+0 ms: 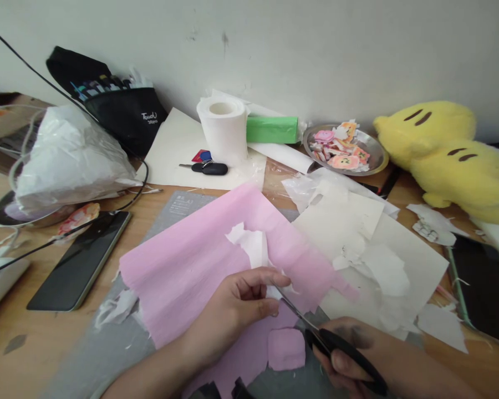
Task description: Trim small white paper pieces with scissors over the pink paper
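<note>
My left hand (249, 302) pinches a small bit of white paper (273, 292) between thumb and fingers. In my right hand (349, 354) is a pair of scissors (351, 354) with black handles, its blades pointing up and left to the paper at my left fingertips. Below both hands spreads a large pink sheet (191, 255). A torn white scrap (253, 245) lies on it just beyond my left hand; whether it joins the held paper I cannot tell. A rounded pink square (286, 348) rests on the grey cutting mat (108, 338) between my wrists.
Cream sheets and scraps (403, 244) cover the right side, with a phone (484, 288) beyond. Along the wall stand a black pen case (125, 113), a paper roll (224, 130), a metal bowl of cutouts (376, 160) and yellow plush toys (461, 160). Another phone (79, 266) lies left.
</note>
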`<state>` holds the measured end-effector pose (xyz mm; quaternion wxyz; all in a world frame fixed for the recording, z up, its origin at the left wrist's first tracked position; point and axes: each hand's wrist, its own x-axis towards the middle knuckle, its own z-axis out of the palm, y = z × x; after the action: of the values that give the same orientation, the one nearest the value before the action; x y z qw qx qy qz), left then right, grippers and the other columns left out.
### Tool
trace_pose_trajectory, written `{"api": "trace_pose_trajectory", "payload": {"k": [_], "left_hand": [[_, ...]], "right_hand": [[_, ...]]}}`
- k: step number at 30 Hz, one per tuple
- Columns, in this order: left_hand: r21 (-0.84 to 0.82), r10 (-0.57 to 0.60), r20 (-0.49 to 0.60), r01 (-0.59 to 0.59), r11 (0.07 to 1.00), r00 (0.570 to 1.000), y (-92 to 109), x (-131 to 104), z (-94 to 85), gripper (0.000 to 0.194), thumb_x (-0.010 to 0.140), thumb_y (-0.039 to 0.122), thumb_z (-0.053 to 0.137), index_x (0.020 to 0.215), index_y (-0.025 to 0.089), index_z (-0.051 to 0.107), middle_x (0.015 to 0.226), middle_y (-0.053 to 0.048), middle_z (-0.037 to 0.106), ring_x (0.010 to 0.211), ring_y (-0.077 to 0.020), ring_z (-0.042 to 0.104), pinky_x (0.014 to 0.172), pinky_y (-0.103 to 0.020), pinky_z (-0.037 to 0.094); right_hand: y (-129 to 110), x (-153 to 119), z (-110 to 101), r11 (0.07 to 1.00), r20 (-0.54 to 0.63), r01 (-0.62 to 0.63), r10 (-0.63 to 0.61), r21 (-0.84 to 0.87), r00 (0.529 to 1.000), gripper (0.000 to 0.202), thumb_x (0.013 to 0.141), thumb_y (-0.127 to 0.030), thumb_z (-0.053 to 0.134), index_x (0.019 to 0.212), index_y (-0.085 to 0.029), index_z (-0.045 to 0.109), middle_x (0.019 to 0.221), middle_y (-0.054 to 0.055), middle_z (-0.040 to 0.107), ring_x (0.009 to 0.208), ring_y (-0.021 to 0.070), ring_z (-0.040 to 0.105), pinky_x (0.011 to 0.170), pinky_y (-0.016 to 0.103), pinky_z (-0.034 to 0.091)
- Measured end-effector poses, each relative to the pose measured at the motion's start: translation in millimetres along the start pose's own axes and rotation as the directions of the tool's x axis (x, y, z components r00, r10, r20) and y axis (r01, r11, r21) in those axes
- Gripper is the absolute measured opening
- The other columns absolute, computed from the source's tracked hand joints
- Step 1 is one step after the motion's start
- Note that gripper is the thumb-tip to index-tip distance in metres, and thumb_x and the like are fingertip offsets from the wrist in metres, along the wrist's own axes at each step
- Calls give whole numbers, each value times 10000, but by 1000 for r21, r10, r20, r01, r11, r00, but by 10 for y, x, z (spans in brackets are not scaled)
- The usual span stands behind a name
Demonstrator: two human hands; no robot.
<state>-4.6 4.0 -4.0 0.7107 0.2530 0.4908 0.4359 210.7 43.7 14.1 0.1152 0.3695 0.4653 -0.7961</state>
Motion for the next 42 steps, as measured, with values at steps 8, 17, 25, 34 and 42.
{"api": "trace_pose_trajectory", "payload": {"k": [8,17,25,34,42], "left_hand": [[-186,-93,-70,78,979,993,41,19,-43,298,517,90,764,791,205,782,652,28,588,597,-68,440,594,-173,354],[-326,-30,-131,-14,945,991,87,70,-102,380,512,27,743,855,189,776,636,25,593,596,-64,452,604,-149,376],[-119,29,-25,-32,992,999,82,54,-119,314,648,118,728,954,190,714,642,33,535,616,-77,451,611,-180,348],[-141,181,83,-169,976,980,-18,31,-70,250,702,93,720,774,207,509,1027,-6,647,579,-58,458,575,-208,373],[50,164,33,-165,985,986,17,28,-67,69,723,188,718,701,192,652,728,18,573,688,-129,475,653,-243,362]], "right_hand": [[148,95,-31,984,53,9,-18,180,998,517,713,-678,593,721,-194,410,383,-98,469,216,35,370,243,118,339],[105,40,-29,987,16,-19,17,158,1000,484,727,-626,601,692,-184,409,498,-90,433,240,-3,352,241,79,247],[123,19,-59,982,-23,55,-52,179,998,512,722,-663,591,687,-175,438,490,-73,453,249,19,374,232,99,282],[180,62,-56,951,-27,119,-116,284,993,503,727,-643,613,686,-164,465,464,-82,437,237,31,399,214,92,294],[203,109,-71,946,-8,133,-137,296,990,459,789,-599,581,682,-172,449,457,-96,423,211,24,373,208,91,295]]}}
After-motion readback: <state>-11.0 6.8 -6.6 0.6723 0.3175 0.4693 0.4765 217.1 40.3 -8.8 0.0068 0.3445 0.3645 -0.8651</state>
